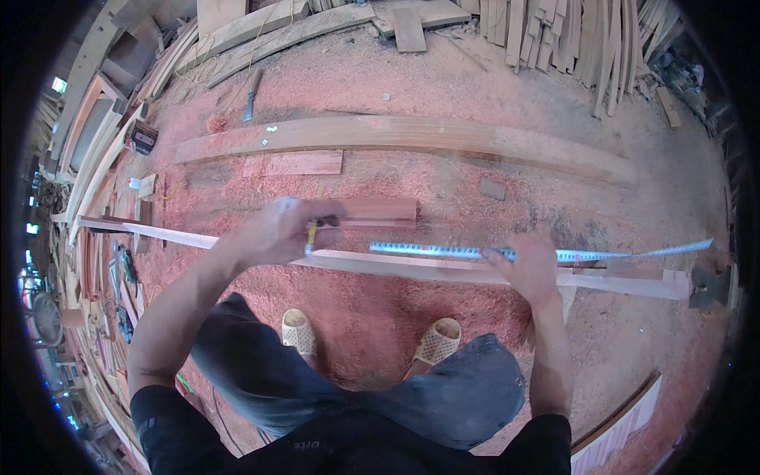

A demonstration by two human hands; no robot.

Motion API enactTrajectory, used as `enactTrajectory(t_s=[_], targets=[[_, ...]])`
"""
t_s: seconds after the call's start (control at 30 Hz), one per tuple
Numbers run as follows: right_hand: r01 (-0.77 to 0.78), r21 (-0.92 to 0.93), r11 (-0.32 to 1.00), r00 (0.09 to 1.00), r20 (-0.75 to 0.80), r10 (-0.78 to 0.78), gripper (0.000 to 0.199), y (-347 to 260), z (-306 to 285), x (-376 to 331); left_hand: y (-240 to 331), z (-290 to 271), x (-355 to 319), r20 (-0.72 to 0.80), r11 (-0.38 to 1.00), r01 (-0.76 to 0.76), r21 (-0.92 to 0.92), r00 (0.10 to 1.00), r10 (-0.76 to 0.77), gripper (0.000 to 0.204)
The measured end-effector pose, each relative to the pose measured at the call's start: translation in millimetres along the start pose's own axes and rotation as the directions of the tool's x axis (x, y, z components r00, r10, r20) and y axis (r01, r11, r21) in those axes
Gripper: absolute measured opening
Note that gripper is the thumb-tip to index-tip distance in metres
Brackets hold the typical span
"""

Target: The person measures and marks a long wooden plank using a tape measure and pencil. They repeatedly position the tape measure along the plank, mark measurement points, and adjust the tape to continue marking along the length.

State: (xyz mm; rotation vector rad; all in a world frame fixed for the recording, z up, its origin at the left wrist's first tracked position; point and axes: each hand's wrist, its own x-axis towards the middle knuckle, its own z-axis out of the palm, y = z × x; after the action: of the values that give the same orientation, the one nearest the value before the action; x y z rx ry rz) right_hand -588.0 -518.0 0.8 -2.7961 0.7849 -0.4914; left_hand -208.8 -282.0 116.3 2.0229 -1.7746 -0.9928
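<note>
Right hand [529, 265] presses flat on the tape measure [554, 255] at 3 o'clock, pinning it along the long wooden strip [412, 267] over the sawdust floor [443, 182], while the left hand [281, 231], fingers pinched on a pencil [312, 232], marks at its 9 o'clock end.

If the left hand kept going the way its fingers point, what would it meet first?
Probably the short reddish wood block just past the left hand, which holds a pencil over the long strip; depth is unclear.
</note>
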Motion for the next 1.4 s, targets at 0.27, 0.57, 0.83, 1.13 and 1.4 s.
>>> enactTrajectory(t_s=[0.27, 0.57, 0.83, 1.13, 1.4], targets=[[-0.106, 0.121, 0.987, 0.989, -0.09, 0.117, 0.044, 6, 24, -35, 38, 137, 64, -0.313, 0.996, -0.046, 0.079, 0.947, 0.069, 0.048], [-0.024, 0.162, 0.987, 1.0, -0.014, 0.027, 0.045, 30, 7, -33, 41, 183, 70, -0.441, 0.994, 0.006, 0.107, 0.896, 0.042, 0.025], [-0.097, 0.06, 0.993, 0.982, 0.171, 0.086, 0.052, 31, -6, -29, 35, 190, 71, -0.44, 1.0, -0.022, 0.011, 0.898, 0.024, 0.023], [-0.093, -0.422, 0.902, 0.757, 0.558, 0.339, 0.07, 18, -136, 38, 34, 194, 74, -0.47, 0.998, -0.062, -0.004, 0.881, 0.053, 0.022], [0.066, -0.705, 0.706, 0.767, 0.488, 0.416, 0.055, 8, -273, 52, 33, 189, 74, -0.467, 0.993, -0.062, -0.099, 0.884, 0.009, 0.017]])
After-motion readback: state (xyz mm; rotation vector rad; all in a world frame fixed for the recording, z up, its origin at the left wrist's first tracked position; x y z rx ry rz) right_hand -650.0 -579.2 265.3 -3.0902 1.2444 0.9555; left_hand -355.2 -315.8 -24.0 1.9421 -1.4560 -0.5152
